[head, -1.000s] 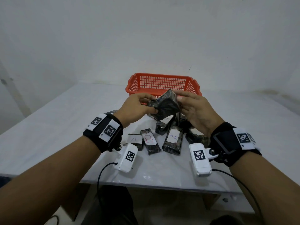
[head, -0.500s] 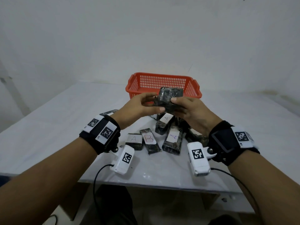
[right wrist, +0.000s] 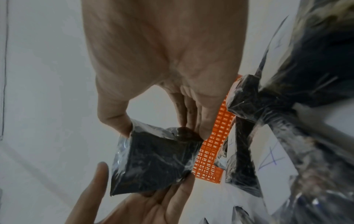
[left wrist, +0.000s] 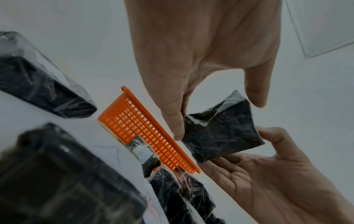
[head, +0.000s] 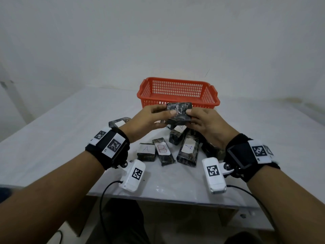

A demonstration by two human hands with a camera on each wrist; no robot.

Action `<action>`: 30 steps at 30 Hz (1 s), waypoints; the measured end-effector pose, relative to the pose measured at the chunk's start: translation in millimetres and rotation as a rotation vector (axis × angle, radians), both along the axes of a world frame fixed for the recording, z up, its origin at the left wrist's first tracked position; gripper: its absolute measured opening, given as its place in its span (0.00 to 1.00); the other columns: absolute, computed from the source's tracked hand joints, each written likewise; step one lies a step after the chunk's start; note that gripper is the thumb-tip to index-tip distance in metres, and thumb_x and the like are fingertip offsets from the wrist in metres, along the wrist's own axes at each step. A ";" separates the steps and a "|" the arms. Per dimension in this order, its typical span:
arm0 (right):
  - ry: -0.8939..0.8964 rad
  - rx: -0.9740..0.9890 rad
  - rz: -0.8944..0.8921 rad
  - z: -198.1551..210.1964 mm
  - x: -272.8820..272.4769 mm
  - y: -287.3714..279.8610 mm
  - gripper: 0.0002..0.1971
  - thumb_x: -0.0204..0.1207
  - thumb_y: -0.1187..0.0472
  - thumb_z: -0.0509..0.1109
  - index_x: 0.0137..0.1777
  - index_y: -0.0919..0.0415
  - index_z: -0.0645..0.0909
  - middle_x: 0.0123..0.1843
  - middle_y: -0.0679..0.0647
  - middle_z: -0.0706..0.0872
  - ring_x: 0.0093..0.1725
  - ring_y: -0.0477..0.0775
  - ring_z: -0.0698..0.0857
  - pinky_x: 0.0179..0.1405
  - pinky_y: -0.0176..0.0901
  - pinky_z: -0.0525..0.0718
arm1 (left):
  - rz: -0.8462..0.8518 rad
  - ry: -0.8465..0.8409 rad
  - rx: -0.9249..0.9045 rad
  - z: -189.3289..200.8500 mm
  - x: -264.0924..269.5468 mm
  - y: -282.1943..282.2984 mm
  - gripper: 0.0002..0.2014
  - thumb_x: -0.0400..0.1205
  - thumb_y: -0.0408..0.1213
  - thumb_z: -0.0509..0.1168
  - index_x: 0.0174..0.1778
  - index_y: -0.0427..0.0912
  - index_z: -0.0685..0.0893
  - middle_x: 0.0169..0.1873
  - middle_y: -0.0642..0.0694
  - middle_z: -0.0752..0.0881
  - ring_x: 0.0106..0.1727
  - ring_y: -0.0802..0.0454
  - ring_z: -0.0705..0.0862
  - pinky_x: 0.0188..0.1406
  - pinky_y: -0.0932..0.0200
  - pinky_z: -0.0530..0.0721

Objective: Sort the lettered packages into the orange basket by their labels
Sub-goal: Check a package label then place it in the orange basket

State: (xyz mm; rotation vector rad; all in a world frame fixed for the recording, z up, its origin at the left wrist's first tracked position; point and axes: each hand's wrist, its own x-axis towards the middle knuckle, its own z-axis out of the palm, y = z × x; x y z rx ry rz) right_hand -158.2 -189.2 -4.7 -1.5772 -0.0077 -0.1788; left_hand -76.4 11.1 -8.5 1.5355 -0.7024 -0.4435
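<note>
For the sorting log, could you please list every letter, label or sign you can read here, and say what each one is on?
"A": white label of the leftmost front package.
"B": label of the package beside it.
"A": label of the long package to the right.
"A", partly hidden: label of the package behind them.
Package in both hands: no label showing.
Far-left package's label: no letter readable.
Wrist tags: square codes only, no words.

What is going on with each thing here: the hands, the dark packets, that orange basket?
Left hand: grips the lifted packet's left end.
Right hand: grips its right end.
Lifted packet: in the air, no label showing.
Orange basket: upright, looks empty.
Packets on the table: lying flat, some labels up: A, B.
</note>
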 end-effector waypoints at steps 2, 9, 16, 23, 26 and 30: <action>0.003 0.000 0.029 -1.1 0.7 -1.5 0.07 0.79 0.58 0.75 0.53 0.58 0.90 0.54 0.54 0.94 0.58 0.51 0.91 0.74 0.53 0.84 | 0.006 0.009 -0.016 0.0 -0.8 -0.3 0.23 0.80 0.44 0.72 0.69 0.38 0.85 0.64 0.41 0.91 0.66 0.46 0.90 0.70 0.50 0.86; -0.019 -0.013 0.029 -1.4 1.6 -1.8 0.14 0.80 0.58 0.75 0.61 0.65 0.89 0.64 0.63 0.92 0.64 0.59 0.91 0.69 0.51 0.86 | 0.014 -0.055 -0.001 -3.0 1.8 -1.8 0.28 0.74 0.43 0.80 0.70 0.43 0.86 0.65 0.42 0.91 0.68 0.43 0.89 0.75 0.36 0.83; -0.025 -0.007 0.118 -5.6 0.7 -9.6 0.25 0.68 0.65 0.83 0.67 0.62 0.86 0.65 0.61 0.92 0.67 0.62 0.91 0.74 0.54 0.85 | 0.068 -0.053 -0.016 0.6 2.2 -2.9 0.24 0.76 0.41 0.75 0.68 0.39 0.86 0.62 0.41 0.92 0.63 0.45 0.91 0.71 0.40 0.86; -0.022 -0.021 0.100 -8.6 -1.1 -11.4 0.25 0.66 0.61 0.83 0.65 0.59 0.87 0.62 0.56 0.94 0.65 0.57 0.92 0.70 0.51 0.86 | -0.038 -0.060 0.018 -0.9 -1.2 -1.4 0.22 0.81 0.32 0.75 0.72 0.38 0.84 0.65 0.41 0.91 0.67 0.43 0.90 0.70 0.47 0.87; -0.023 0.003 0.078 -8.1 -1.1 -9.4 0.21 0.67 0.58 0.80 0.61 0.58 0.88 0.55 0.51 0.95 0.58 0.52 0.94 0.59 0.40 0.89 | 0.001 -0.098 0.030 -1.8 -2.5 -3.6 0.18 0.81 0.28 0.75 0.67 0.42 0.86 0.62 0.43 0.92 0.63 0.45 0.91 0.68 0.48 0.88; -0.034 0.002 0.069 -8.8 -2.7 -9.9 0.21 0.65 0.60 0.81 0.60 0.56 0.87 0.52 0.49 0.96 0.58 0.52 0.94 0.58 0.40 0.91 | -0.051 -0.070 0.019 -3.9 -3.3 -2.1 0.19 0.81 0.30 0.76 0.67 0.46 0.86 0.63 0.44 0.92 0.65 0.44 0.91 0.71 0.45 0.87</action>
